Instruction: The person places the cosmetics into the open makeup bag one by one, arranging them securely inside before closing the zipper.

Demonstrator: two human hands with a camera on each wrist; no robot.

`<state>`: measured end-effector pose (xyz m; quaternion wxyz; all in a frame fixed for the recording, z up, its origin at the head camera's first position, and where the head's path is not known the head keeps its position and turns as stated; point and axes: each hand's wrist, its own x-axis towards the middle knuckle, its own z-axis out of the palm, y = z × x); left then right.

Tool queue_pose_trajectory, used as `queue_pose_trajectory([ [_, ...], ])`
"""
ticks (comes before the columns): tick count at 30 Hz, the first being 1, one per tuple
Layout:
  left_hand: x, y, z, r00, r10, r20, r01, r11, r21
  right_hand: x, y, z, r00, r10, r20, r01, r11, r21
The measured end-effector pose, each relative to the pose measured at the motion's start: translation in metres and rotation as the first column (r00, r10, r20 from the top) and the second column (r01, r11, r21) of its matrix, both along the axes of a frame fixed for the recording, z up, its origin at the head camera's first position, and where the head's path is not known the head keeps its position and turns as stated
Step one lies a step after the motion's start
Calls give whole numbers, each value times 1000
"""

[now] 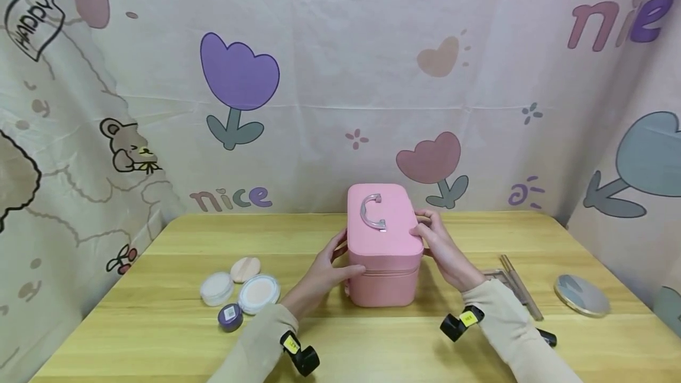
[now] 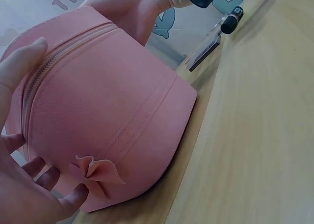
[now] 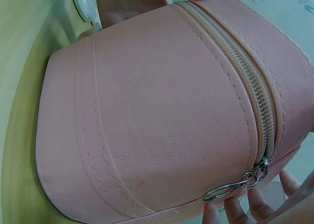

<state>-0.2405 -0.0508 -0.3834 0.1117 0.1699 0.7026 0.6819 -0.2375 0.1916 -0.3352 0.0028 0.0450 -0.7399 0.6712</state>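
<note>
A pink zippered makeup case (image 1: 380,288) stands upright near the middle of the table, its lid down and a silvery handle (image 1: 364,213) on top. From the left, my left hand (image 1: 321,273) holds it, thumb on the front by the zipper and fingers along the side, near a small pink bow (image 2: 100,172). My right hand (image 1: 444,247) grips the opposite side with its thumb on the lid's edge. In the right wrist view, a metal zipper pull (image 3: 221,191) hangs right by the right fingertips, and the zipper (image 3: 245,72) runs closed along the visible front.
On the left lie two round white containers (image 1: 259,293), a beige puff (image 1: 245,269) and a purple-lidded jar (image 1: 230,318). Toward the right are slim metallic sticks (image 1: 521,288), a flat palette (image 1: 496,275), a black tube (image 1: 547,337) and a round compact (image 1: 581,295). A printed curtain (image 1: 319,152) hangs behind.
</note>
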Motion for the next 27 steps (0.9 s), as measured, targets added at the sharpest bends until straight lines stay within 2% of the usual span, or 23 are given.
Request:
queue_pose_trajectory([
  [12, 9, -7, -1, 1000, 8, -8, -8, 1000, 31, 5, -7, 0, 1000, 14, 9, -14, 1000, 2],
  [15, 14, -11, -5, 1000, 18, -19, -17, 999, 42, 8, -14, 0, 1000, 18, 8, -18, 1000, 5],
  [22, 25, -16, -16, 1000, -5, -31, 8, 995, 96, 22, -21, -4, 1000, 2, 6, -3, 999, 40],
  [27, 30, -19, -16, 999, 9, -31, -6, 993, 115, 25, -24, -2, 1000, 13, -9, -13, 997, 79],
])
